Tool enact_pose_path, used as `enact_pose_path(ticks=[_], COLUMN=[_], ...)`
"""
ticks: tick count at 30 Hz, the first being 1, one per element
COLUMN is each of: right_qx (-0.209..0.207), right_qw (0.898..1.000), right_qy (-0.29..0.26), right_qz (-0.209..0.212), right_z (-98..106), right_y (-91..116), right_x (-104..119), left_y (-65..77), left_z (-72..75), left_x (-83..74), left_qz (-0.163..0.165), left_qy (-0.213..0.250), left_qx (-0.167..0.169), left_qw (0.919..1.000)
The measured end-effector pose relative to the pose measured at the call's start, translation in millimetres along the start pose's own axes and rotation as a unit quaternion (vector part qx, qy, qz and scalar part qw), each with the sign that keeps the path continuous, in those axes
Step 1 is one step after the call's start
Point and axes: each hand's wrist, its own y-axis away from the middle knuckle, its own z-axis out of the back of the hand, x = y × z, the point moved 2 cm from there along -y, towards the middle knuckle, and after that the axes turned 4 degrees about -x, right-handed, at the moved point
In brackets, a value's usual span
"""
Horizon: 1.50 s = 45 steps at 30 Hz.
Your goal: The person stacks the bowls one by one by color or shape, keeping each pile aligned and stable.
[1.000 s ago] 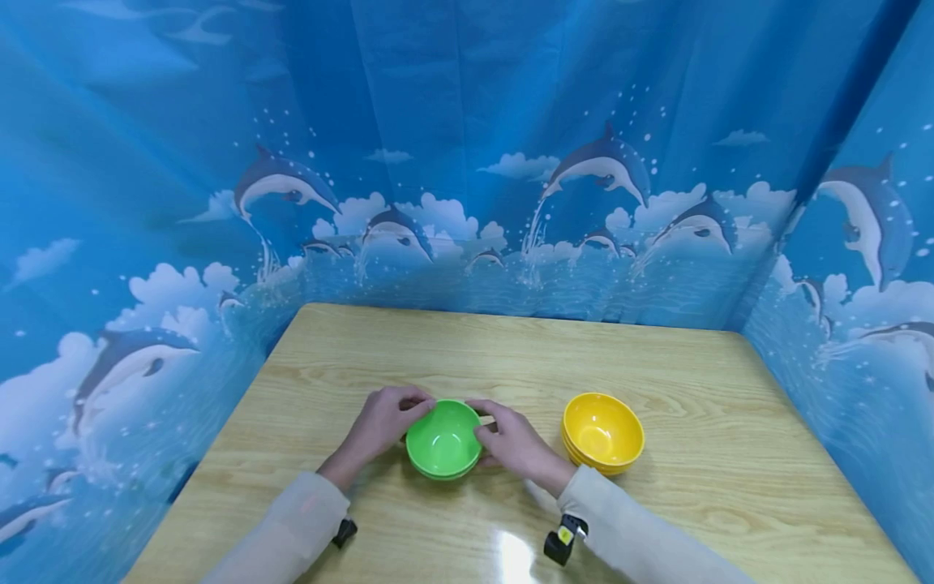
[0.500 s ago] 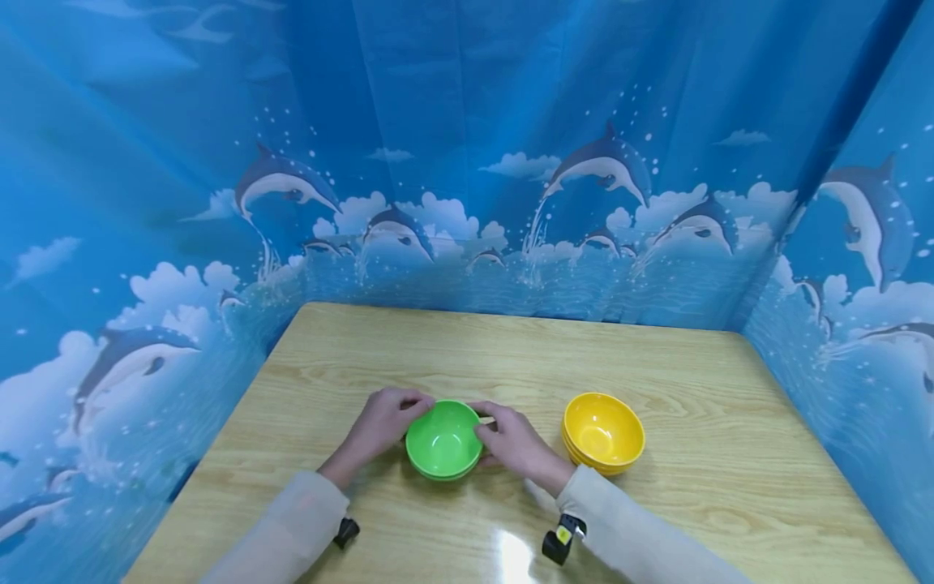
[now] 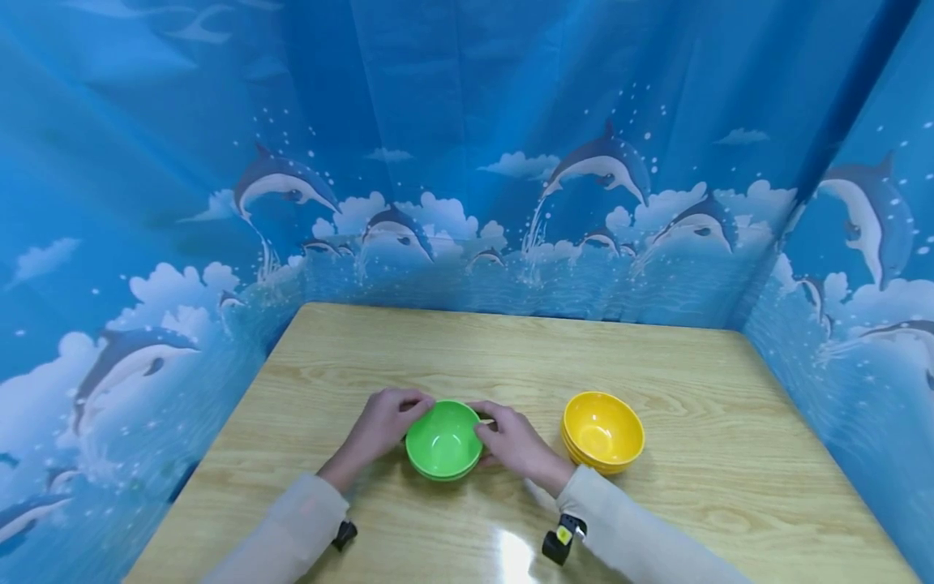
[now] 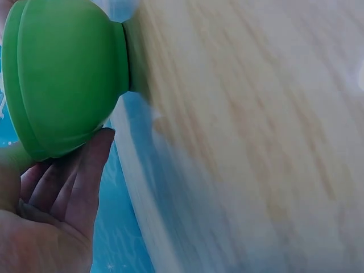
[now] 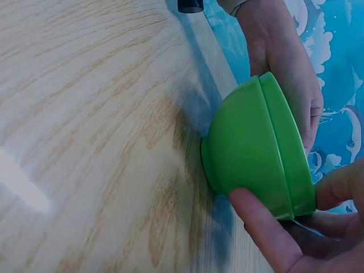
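Two nested green bowls stand upright on the table near its middle, one rim showing just above the other. On their left side my left hand grips the stack, thumb at the rim. My right hand holds the opposite side. In the left wrist view, fingers curve against the outside of the green bowls. The right wrist view has the thumb near the rim and a finger against the lower wall of the green bowls.
To the right, beyond my right wrist, stands a stack of yellow bowls. The wooden table ends at a blue curtain printed with dolphins, which hangs behind it and along both sides.
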Motion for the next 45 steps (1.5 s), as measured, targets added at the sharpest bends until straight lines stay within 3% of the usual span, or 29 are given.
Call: enact_pose_path(ticks=[3, 10, 14, 37, 45], right_qx=[0.000, -0.001, -0.004, -0.007, -0.008], right_qw=[1.000, 1.000, 1.000, 1.000, 1.000], right_qy=[-0.003, 0.002, 0.008, -0.004, -0.009], right_qz=[-0.001, -0.005, -0.004, 0.002, -0.002], right_z=[-0.1, -1.3, -1.5, 0.3, 0.7], right_y=[0.3, 1.3, 1.5, 1.0, 2.5], right_x=[0.0, -0.7, -1.3, -3.9, -4.5], left_y=[-0.1, 0.9, 2.9, 6.9, 5.6], left_z=[-0.1, -1.4, -2.4, -8.4, -9.2], left_x=[0.9, -5.1, -6.9, -4.5, -2.8], left_qz=[0.003, -0.053, -0.062, -0.058, -0.039], left_qy=[0.001, -0.041, -0.048, -0.015, -0.006], left_qx=[0.001, -0.031, -0.042, -0.065, -0.048], left_qw=[1.0000, 0.9973, 0.9961, 0.9961, 0.9981])
